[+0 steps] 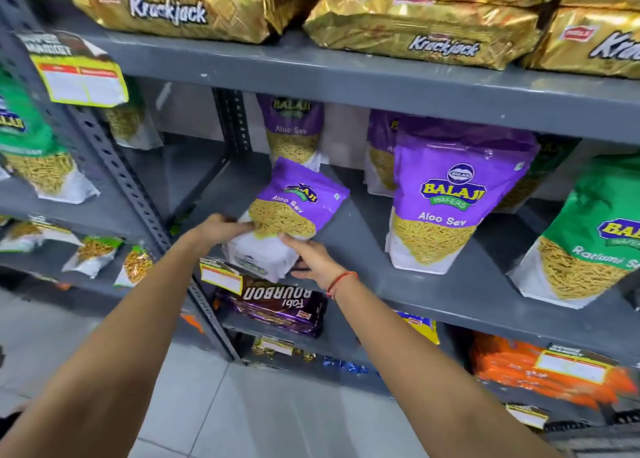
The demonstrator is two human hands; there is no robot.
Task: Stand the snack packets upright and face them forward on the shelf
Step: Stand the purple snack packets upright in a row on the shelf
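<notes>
On the grey shelf point(349, 194), near its front edge at the left end, the purple Aloo Sev packet point(289, 215) leans back, top tilted away and rightward. My left hand point(221, 229) and right hand point(311, 260) both clamp its white base, equally near.

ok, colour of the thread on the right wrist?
Red thread, seen in the head view, beside the right hand.

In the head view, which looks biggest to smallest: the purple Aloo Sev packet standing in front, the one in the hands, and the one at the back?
1. Standing front packet
2. Held packet
3. Back packet

They may be the same product; nearness to the camera likely explains the difference.
</notes>
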